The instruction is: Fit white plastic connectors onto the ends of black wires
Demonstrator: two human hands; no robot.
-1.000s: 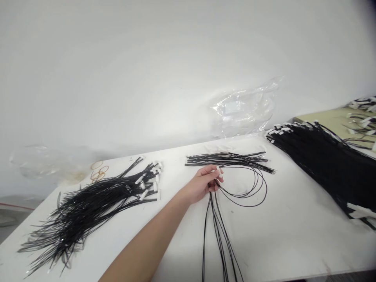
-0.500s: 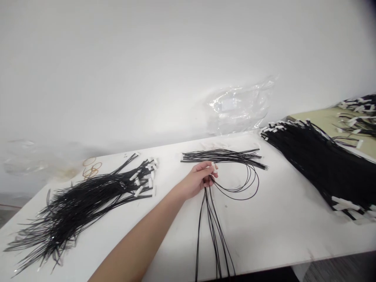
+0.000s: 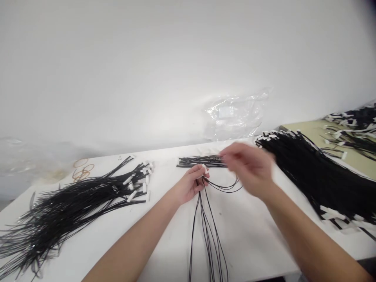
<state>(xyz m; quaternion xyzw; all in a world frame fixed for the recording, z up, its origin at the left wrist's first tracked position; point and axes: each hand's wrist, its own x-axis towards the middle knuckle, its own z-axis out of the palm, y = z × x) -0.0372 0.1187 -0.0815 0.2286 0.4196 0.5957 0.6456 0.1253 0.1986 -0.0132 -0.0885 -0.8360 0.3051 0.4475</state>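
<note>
My left hand [image 3: 194,182] is closed around a white connector [image 3: 205,169] with thin black wires [image 3: 209,235] that hang toward the table's front edge. A few of these wires curve off to the right in loops. My right hand [image 3: 248,166], smeared by motion, hovers to the right of the left one. Its fingers are too blurred to show whether anything is in them. Behind both hands lies a small row of black wires [image 3: 201,161] on the white table, its right end covered by my right hand.
A bundle of black wires with white connectors [image 3: 85,203] spreads over the left. Rubber bands [image 3: 83,172] lie behind it. A larger black wire pile [image 3: 320,176] fills the right. A clear plastic bag [image 3: 235,117] leans at the wall; more wires [image 3: 352,137] rest on a yellowish surface.
My right hand has come into view from the right and moved up beside the left one. My left hand keeps its hold on the wires. The whole view has shifted slightly.
</note>
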